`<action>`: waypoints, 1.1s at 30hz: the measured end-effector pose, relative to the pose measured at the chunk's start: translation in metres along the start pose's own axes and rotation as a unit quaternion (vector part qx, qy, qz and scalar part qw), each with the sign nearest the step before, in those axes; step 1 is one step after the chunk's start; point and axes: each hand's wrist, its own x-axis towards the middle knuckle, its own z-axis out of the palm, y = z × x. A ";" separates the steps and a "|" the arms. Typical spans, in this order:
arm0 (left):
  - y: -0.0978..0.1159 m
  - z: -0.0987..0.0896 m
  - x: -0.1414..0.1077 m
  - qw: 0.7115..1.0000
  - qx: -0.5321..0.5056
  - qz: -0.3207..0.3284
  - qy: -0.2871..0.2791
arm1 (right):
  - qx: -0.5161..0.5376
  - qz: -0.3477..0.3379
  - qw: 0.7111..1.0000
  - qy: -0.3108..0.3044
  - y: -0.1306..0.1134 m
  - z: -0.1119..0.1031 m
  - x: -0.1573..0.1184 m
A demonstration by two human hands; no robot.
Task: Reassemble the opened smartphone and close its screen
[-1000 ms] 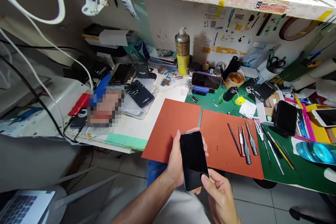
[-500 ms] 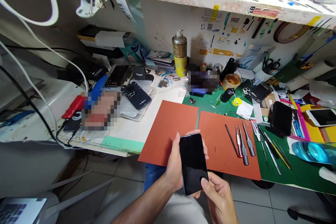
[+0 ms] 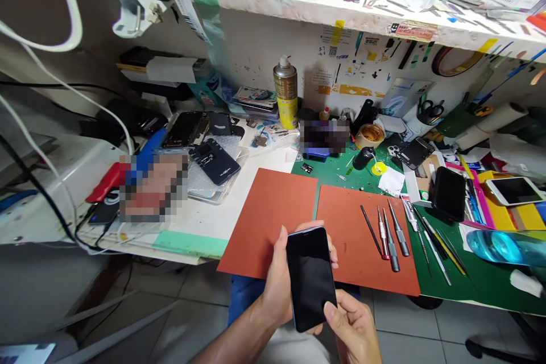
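The phone (image 3: 311,278) is held in two hands at the near edge of the counter (image 3: 209,222), its dark screen facing up and its near end toward the person's lap. The counter runs across the whole scene, white on the left and covered by a green mat (image 3: 333,164) on the right, with a loaded shelf (image 3: 273,3) above its far side. Two orange mats (image 3: 264,216) lie side by side just beyond the phone, a narrow gap between them.

The left hand (image 3: 279,281) cradles the phone from behind, thumb along the left edge, fingers wrapped around so that their tips show at the right edge. The right hand (image 3: 354,324) grips the near right corner, its thumb on the screen and its fingers bent at the side.

At the far side I see a spray can (image 3: 286,94) standing upright, and at the far right a blue bottle (image 3: 503,247) on its side. A white phone (image 3: 514,190) lies beyond that bottle; a dark blue phone back (image 3: 215,162) rests on bubble wrap at left. Slim drivers (image 3: 390,239) lie on the right orange mat, next to a thin black stick (image 3: 370,230).
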 end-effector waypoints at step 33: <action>0.005 0.008 0.000 0.999 0.046 -0.001 0.002 | 0.015 -0.017 1.000 -0.017 -0.015 0.014 0.002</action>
